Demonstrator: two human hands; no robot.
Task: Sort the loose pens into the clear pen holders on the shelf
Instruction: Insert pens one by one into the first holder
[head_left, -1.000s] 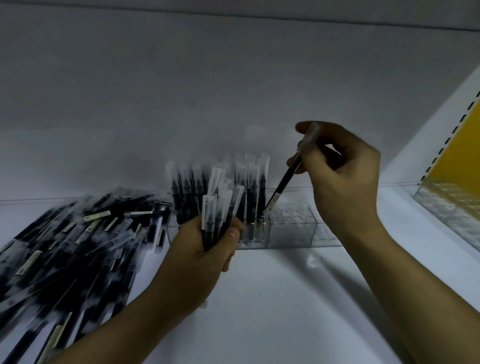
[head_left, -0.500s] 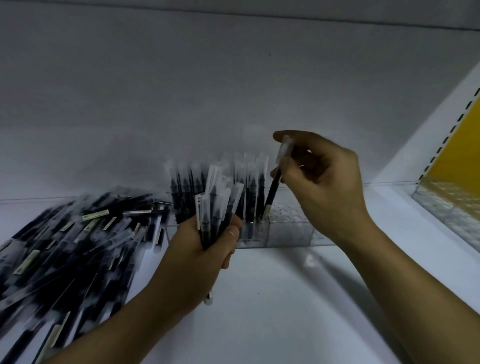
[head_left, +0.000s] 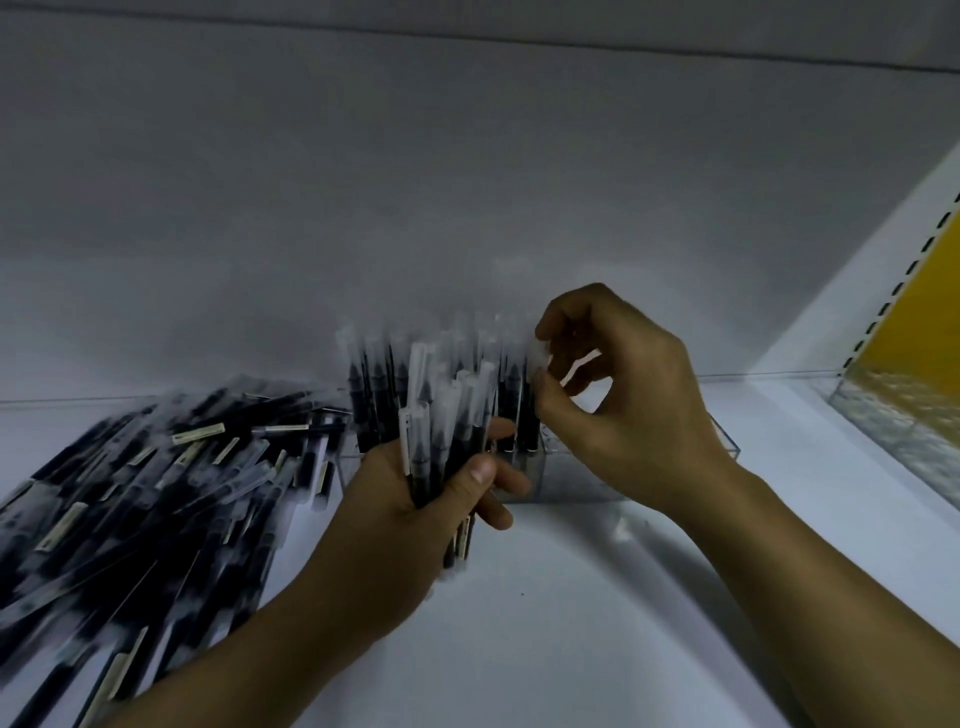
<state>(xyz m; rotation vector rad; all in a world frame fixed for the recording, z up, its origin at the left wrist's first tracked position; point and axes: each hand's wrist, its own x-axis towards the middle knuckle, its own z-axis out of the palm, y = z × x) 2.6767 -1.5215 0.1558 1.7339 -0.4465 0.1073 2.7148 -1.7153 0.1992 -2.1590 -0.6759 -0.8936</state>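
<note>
A clear pen holder (head_left: 566, 480) stands on the white shelf, with several black pens with frosted caps (head_left: 371, 395) upright in its left part. My left hand (head_left: 395, 525) is closed around a bundle of pens (head_left: 447, 447), caps up, just in front of the holder. My right hand (head_left: 623, 395) pinches the cap of a single black pen (head_left: 532, 410) that stands upright in the holder, at the right end of the filled row. The holder's right part is hidden behind my right hand.
A large heap of loose black pens (head_left: 145, 493) covers the shelf on the left. A second clear holder (head_left: 904, 431) sits at the far right by a yellow panel (head_left: 919, 343). The shelf's back wall rises right behind the holder.
My right hand has brought the single pen down and left from a tilted position above the holder, and it now stands upright in it. My left hand has barely moved.
</note>
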